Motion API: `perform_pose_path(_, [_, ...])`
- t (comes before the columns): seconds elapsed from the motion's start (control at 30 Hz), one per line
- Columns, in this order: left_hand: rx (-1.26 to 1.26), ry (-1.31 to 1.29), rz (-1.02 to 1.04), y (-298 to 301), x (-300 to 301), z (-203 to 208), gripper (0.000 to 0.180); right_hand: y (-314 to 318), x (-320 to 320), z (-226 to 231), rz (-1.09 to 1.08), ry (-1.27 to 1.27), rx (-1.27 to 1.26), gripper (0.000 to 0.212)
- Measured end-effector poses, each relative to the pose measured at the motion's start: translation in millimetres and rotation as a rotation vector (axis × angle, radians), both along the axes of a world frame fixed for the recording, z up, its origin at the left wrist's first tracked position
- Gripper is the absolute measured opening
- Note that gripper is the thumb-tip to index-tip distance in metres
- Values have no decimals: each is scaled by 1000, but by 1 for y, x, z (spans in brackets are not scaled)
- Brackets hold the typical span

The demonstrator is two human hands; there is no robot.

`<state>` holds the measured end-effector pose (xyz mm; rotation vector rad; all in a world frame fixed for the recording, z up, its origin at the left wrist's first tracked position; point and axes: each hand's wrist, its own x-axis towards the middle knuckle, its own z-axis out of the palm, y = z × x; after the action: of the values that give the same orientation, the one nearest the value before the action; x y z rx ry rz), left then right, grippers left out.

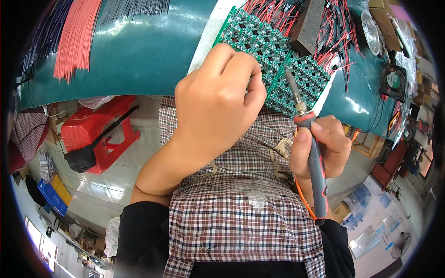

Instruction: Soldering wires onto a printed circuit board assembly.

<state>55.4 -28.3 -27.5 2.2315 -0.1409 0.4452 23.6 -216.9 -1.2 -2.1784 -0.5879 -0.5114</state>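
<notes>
Two adjoining panels of small green circuit boards lie on a white sheet at the near edge of the bench. Over their left part hovers my left hand, its fingers pinched together; whatever is between the fingertips is hidden. My right hand is wrapped round a grey and red soldering iron. Its tip points up and away, over the right panel, and I cannot tell whether it touches a board. An orange cord runs from the iron's lower end.
A dark bar rests across the boards' far side, among red wires with black connectors. Bundles of pink-red wires and grey wires lie on the green bench top. A black fan stands right; a red stool is lower left.
</notes>
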Motion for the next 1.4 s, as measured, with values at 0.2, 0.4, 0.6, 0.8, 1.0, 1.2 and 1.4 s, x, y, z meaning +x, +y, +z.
perform_pose_path(0.2, [43,39,-15,3,-6,-1,12,3,-3,-6,32,17,-17,28])
perform_pose_path(0.4, [40,28,-12,0,-5,-7,13,5,-2,-12,30,23,-26,28])
perform_pose_path(0.6, [26,23,-1,-2,-8,-6,14,7,-5,-16,13,0,-24,28])
perform_pose_path(0.8, [25,22,-10,-2,-5,-6,12,13,-7,-14,-9,-25,-98,29])
perform_pose_path(1.0, [39,24,-37,0,-3,-8,10,18,-8,-9,-16,-11,-159,32])
perform_pose_path(1.2, [36,-46,-42,2,-4,-10,8,18,-10,-11,-36,4,-150,33])
perform_pose_path(1.4, [-32,14,-30,5,-12,-4,12,6,-16,-6,-2,-57,-61,30])
